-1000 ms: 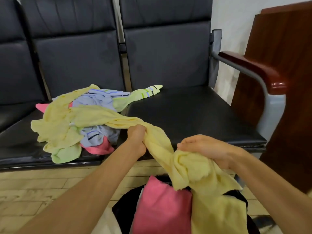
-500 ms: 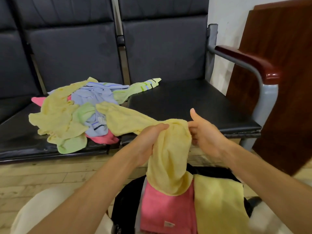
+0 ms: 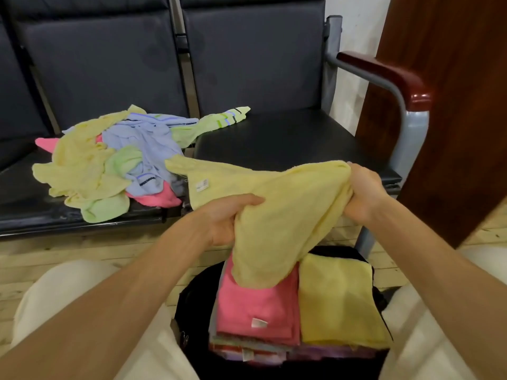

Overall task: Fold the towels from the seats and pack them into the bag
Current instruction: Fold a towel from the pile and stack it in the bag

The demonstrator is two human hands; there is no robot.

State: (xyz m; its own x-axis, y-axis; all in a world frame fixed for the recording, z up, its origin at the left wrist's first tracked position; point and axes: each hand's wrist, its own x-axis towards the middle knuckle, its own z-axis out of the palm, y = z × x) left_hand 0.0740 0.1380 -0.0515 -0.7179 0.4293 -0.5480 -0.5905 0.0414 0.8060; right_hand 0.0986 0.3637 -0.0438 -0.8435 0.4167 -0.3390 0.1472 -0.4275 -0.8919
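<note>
both my hands, left (image 3: 233, 215) and right (image 3: 362, 193), grip the yellow towel (image 3: 279, 204), stretched left-to-right between them, hanging just above the bag (image 3: 192, 303).

A row of dark padded seats (image 3: 274, 138) with tall cushioned backrests (image 3: 255, 56) runs across the view, joined by grey metal frame bars (image 3: 182, 50). At the right end a grey metal armrest tube (image 3: 406, 133) curves down to the floor, topped by a glossy reddish-brown wooden arm pad (image 3: 384, 72). Behind it is a plain white wall (image 3: 356, 12), beside it a tall dark reddish-brown wooden panel (image 3: 452, 119), and underneath a light wood plank floor (image 3: 82, 250).
</note>
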